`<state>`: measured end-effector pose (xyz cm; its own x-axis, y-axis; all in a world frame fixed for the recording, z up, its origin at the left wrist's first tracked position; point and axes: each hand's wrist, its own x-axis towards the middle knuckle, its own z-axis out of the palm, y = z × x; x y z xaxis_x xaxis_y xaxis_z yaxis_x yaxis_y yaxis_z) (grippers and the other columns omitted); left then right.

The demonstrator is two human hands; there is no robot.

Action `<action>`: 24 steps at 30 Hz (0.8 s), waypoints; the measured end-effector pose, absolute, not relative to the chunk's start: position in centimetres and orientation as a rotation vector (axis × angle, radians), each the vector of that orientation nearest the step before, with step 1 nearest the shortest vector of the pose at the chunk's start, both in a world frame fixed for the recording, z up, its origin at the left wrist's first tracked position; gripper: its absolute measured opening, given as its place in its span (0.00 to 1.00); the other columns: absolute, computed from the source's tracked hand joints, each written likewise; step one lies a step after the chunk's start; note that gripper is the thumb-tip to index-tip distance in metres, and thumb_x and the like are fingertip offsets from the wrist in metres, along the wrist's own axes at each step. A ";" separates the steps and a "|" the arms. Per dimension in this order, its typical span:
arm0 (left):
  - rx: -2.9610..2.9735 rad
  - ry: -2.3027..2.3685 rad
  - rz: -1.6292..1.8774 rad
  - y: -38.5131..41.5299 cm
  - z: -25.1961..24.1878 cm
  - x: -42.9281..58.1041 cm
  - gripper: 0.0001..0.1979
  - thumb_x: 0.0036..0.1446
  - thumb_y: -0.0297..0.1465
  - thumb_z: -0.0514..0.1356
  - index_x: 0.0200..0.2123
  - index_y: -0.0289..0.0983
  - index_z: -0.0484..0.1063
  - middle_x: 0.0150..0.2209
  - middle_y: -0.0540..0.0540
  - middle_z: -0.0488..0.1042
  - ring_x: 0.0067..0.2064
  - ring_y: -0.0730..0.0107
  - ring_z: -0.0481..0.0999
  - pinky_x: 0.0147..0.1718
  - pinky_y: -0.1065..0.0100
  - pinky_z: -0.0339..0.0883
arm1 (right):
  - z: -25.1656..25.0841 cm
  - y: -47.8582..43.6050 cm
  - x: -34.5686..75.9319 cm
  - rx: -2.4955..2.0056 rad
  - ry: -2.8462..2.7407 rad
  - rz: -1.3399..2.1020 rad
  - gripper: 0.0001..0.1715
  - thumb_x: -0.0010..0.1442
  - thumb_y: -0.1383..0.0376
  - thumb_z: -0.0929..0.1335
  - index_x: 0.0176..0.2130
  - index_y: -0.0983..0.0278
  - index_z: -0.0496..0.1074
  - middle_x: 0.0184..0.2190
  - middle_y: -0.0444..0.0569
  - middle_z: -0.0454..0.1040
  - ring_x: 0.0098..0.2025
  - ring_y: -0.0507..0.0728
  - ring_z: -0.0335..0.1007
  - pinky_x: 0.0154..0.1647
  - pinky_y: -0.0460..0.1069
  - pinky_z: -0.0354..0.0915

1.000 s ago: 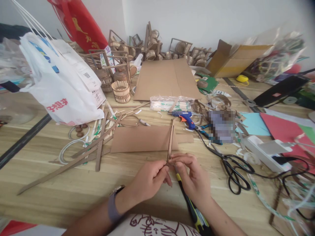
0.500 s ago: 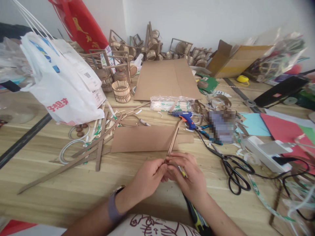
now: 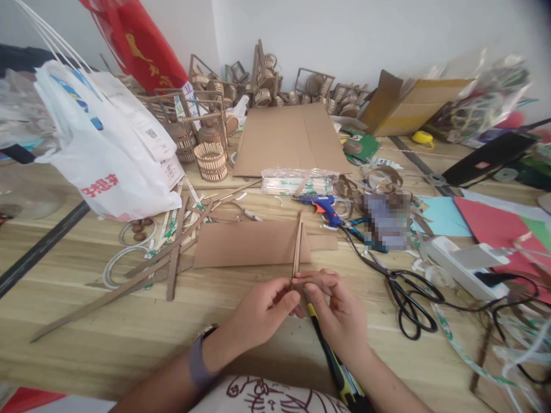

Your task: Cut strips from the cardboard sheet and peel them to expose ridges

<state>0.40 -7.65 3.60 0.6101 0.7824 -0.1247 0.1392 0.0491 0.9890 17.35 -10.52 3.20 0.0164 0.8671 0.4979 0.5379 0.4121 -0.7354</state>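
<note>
Thin brown strips (image 3: 297, 246), their long sides together, rise nearly upright from my left hand (image 3: 264, 307), whose thumb and fingers pinch them near the lower end. My right hand (image 3: 338, 307) is beside them, its index fingertip touching the strips and its thumb held apart from the fingers. The lower end of the strips is hidden by my fingers. Behind them lies a flat piece of brown cardboard (image 3: 245, 244). Close under my right hand is a yellow and black utility knife (image 3: 329, 350), partly covered by that hand.
Black-handled scissors (image 3: 415, 304) and a white power strip (image 3: 467, 267) lie right. A blue glue gun (image 3: 325, 207) rests beyond the cardboard. Loose brown strips (image 3: 172, 269) and a white plastic bag (image 3: 107, 155) are left. A small slatted basket (image 3: 210, 163) stands near a large cardboard sheet (image 3: 288, 140).
The strips have tilted from leaning right to nearly upright. My right hand's thumb has parted from the strips and its fingers have loosened, showing more of the utility knife.
</note>
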 end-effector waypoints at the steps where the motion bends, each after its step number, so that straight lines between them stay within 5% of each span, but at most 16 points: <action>1: 1.444 0.823 0.589 -7.6 3.5 0.5 0.19 0.67 0.43 0.51 0.37 0.34 0.72 0.32 0.43 0.79 0.35 0.66 0.78 0.35 0.69 0.68 | 3.2 -10.5 17.4 -1.231 -1.701 0.353 0.06 0.67 0.64 0.66 0.40 0.57 0.73 0.35 0.47 0.81 0.38 0.56 0.78 0.38 0.52 0.72; 10: 1.505 0.937 0.626 -7.6 3.2 0.5 0.17 0.67 0.40 0.50 0.31 0.36 0.68 0.28 0.46 0.75 0.30 0.68 0.74 0.31 0.70 0.64 | 3.1 -10.1 17.2 -1.122 -1.928 0.036 0.09 0.64 0.70 0.68 0.43 0.57 0.71 0.37 0.47 0.83 0.42 0.58 0.80 0.43 0.55 0.66; 15: 1.479 0.863 0.628 -7.9 3.7 0.5 0.15 0.68 0.38 0.50 0.37 0.35 0.71 0.31 0.44 0.79 0.33 0.67 0.78 0.33 0.70 0.67 | 3.3 -10.4 17.3 -1.244 -1.737 0.279 0.04 0.66 0.66 0.66 0.39 0.58 0.72 0.35 0.47 0.82 0.38 0.57 0.79 0.40 0.53 0.70; 19: 1.495 0.870 0.586 -7.9 3.9 0.5 0.17 0.68 0.41 0.50 0.37 0.35 0.71 0.31 0.44 0.80 0.33 0.67 0.78 0.31 0.71 0.66 | 3.2 -10.4 17.3 -1.275 -1.493 0.598 0.09 0.68 0.61 0.65 0.34 0.59 0.69 0.33 0.49 0.81 0.35 0.56 0.79 0.34 0.50 0.73; 24: 1.385 0.837 0.627 -7.6 3.4 0.6 0.22 0.65 0.49 0.52 0.38 0.34 0.71 0.31 0.44 0.78 0.34 0.66 0.77 0.33 0.69 0.69 | 3.2 -10.4 17.1 -1.222 -1.706 0.362 0.04 0.65 0.65 0.67 0.39 0.57 0.73 0.35 0.47 0.81 0.38 0.58 0.79 0.39 0.53 0.72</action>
<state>0.60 -7.60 3.42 0.5769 0.8047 -0.1399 0.0918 0.1063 0.9901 17.09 -10.42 3.22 -0.0261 0.8475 0.5301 0.5597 0.4518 -0.6948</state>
